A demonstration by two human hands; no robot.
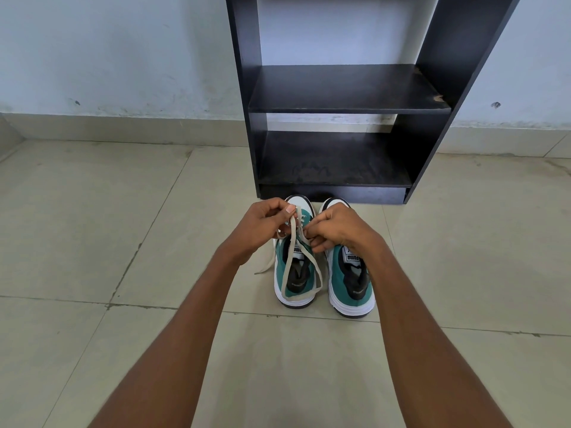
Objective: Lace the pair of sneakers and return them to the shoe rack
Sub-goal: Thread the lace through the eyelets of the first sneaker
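Note:
Two teal, white and black sneakers stand side by side on the floor, toes toward the rack: the left sneaker [293, 282] and the right sneaker [352, 282]. A beige lace [310, 259] runs from the left sneaker's eyelets and loops down past its heel. My left hand [262, 230] pinches a strand of that lace above the shoe's front. My right hand [340, 228] grips another strand beside it and covers the front of the right sneaker. One loose lace end lies on the floor at the left.
A black shoe rack [346, 103] stands against the white wall just beyond the sneakers, with two bare shelves in view. Beige floor tiles [123, 242] stretch around the shoes on both sides.

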